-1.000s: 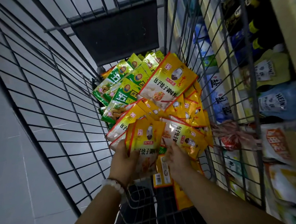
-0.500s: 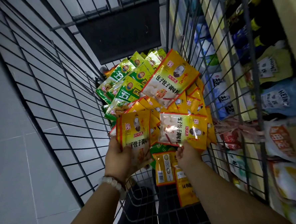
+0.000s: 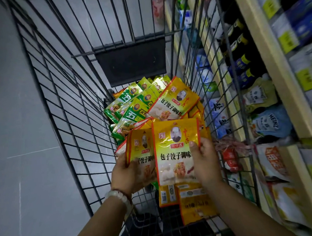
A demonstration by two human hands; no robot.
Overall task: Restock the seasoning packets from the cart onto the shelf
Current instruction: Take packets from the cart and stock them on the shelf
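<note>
A yellow seasoning packet [image 3: 176, 151] shows the black Chinese characters 包子饺子调味, the same line appears on another yellow packet lying in the cart [image 3: 174, 103], and a blue pouch on the shelf [image 3: 269, 122] reads HEINZ.

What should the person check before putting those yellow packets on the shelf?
1. Right hand grip on the front yellow packet: ok, thumb pinches its edge.
2. Left hand grip on the packets behind: ok, fingers curl round them.
3. Packets upright, labels facing up: ok.
4. Hands clear of the cart wires: ok.
5. Free slot on the shelf: cannot tell.
</note>
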